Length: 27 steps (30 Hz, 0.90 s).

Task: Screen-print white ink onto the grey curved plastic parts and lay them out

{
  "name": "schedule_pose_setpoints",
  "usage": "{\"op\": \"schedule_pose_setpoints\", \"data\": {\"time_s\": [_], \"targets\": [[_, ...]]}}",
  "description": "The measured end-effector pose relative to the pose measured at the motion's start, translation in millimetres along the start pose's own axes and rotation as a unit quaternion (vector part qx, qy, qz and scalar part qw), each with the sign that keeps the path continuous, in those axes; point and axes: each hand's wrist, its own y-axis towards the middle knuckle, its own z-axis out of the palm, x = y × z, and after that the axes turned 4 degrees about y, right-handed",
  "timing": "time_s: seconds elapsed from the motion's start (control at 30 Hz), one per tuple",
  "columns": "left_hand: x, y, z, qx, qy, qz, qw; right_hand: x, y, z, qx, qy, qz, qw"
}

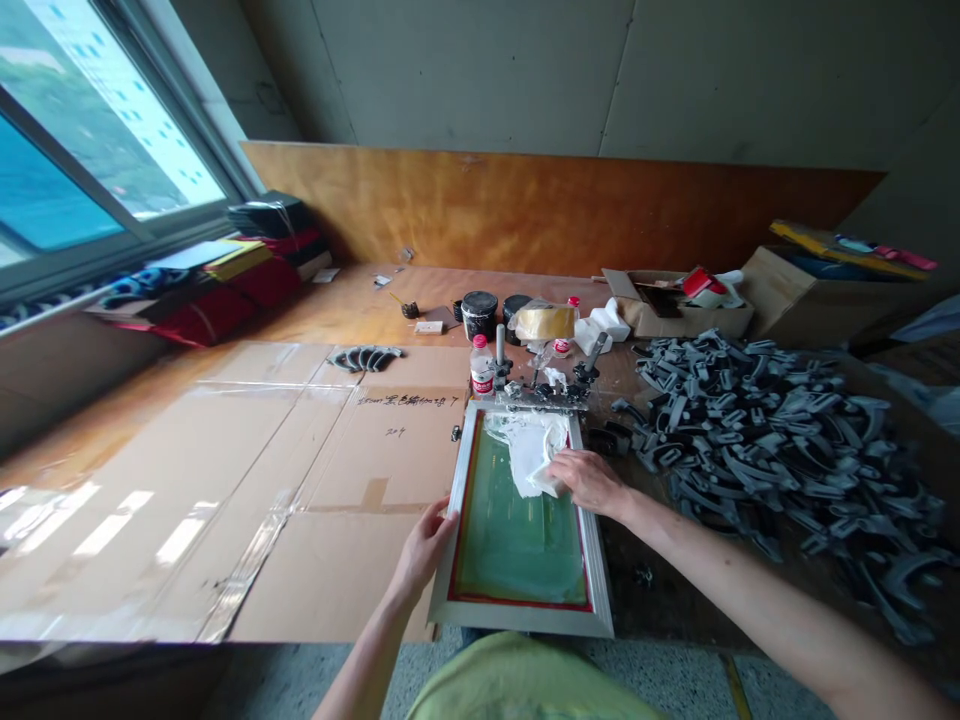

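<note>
A screen printing frame (604, 590) with green mesh inside a silver border lies in front of me, its far end at a metal clamp hinge (540, 398). My left hand (429, 537) holds the frame's left border, thumb on top and the other fingers mostly hidden. In my right hand (589, 480) is a crumpled white wipe (545, 470), pressed against the upper right part of the mesh. White paste (510, 428) is smeared along the mesh's far end, around the wipe; where wipe and paste meet is hard to make out.
Right of the frame lies a large heap of grey curved plastic parts (750, 430). Flattened cardboard (337, 560) covers the table on the left, with several curved parts (366, 357) on it. Behind the clamp stand a red-capped bottle (481, 368), black tubs (479, 314) and an open carton (679, 322).
</note>
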Motion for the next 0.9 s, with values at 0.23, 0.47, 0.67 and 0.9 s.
{"op": "schedule_pose_setpoints", "data": {"time_s": [0.23,0.47,0.67,0.9], "targets": [[1,2,1.3,0.011,-0.021,0.005,1.000,0,18,6,-0.104,0.003,0.019,0.994],[-10,-5,0.5,0.001,-0.029,-0.005,1.000,9,-9,27,-0.118,-0.021,-0.045,0.992],[-46,-22,-13.4,0.037,-0.072,-0.021,0.996,-14,48,-30,-0.139,0.021,0.098,0.985],[-119,-22,-29.2,0.009,-0.148,0.053,0.987,-65,32,-55,-0.316,0.039,0.242,0.916]]}}
